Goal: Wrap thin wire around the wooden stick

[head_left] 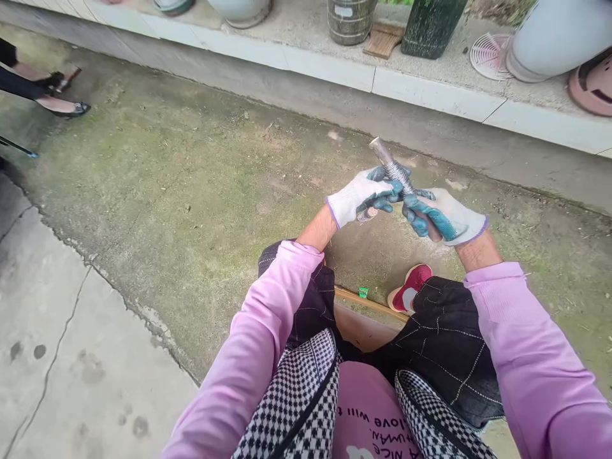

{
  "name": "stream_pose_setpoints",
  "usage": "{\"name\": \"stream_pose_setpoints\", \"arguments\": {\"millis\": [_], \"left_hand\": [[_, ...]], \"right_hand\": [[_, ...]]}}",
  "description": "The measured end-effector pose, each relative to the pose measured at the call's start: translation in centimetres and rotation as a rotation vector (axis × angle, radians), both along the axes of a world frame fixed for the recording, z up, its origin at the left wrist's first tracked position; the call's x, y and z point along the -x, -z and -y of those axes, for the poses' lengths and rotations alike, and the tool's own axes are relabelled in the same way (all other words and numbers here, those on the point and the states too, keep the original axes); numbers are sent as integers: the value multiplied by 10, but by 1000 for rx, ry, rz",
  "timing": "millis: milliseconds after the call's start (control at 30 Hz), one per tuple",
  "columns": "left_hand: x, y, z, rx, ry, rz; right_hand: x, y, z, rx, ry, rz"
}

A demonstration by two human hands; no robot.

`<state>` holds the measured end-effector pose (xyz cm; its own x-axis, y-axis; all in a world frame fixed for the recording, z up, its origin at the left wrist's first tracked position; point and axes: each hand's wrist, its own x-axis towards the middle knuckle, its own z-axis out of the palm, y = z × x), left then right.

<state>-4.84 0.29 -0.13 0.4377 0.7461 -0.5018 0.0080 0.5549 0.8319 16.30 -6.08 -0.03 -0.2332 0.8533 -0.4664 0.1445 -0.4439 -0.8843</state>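
Both gloved hands are wrapped round a short stick [393, 171] with grey wire or cord wound tight around its middle, held up over the mossy concrete ground [191, 191] ahead of the knees. Left hand [361, 197] grips the lower end, right hand [442, 217] pinches the shaft. Gloves are white knit, teal rubbery fingers.

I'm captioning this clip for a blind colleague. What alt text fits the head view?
Two gloved hands, left hand and right hand, grip a short stick wound with grey cord above mossy concrete ground. Pink sleeves and dark trousers fill the foreground; another person's shod feet show at far left.
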Motion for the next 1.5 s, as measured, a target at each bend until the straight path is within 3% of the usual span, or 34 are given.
{"name": "stream_pose_setpoints", "arguments": {"millis": [133, 233, 333, 500, 567, 633, 800, 867, 1000, 1167, 1233, 1300, 1433, 1500], "left_hand": [[-12, 6, -3, 57, -127, -37], [-20, 7, -8, 64, -166, -60], [-20, 2, -12, -3, -141, -72], [-13, -12, -14, -85, -17, -41], [-12, -12, -15, -98, 17, -19], [-13, -9, -15, -109, 16, -6], [-29, 6, -15, -91, -85, 5], [-36, 10, -14, -57, -139, -7], [-38, 11, -14, -48, -158, 3], [-16, -5, -17, -65, -50, 12], [-12, -9, -18, -72, -10, -9], [-15, -7, -17, -64, -5, -25], [-28, 3, -11, -10, -8, 3], [-31, 6, -9, 18, 8, 69]], "right_hand": [[6, 4, -13, -182, 55, 512], [7, 3, -19, -272, 108, 670], [7, -1, -14, -247, 133, 558], [6, -8, 1, 2, 107, 20], [3, -8, 4, 27, 91, -48], [0, -4, 4, -5, 101, 18], [-6, 13, -4, -227, 156, 548], [-5, 18, -6, -321, 185, 653], [0, 17, -4, -333, 232, 606], [4, -3, 6, -32, 149, 7], [2, -9, 7, 43, 82, -120], [0, -10, 6, 5, 95, -27], [-3, -2, 0, -238, 234, 443], [-4, 1, -2, -258, 308, 459]]}}
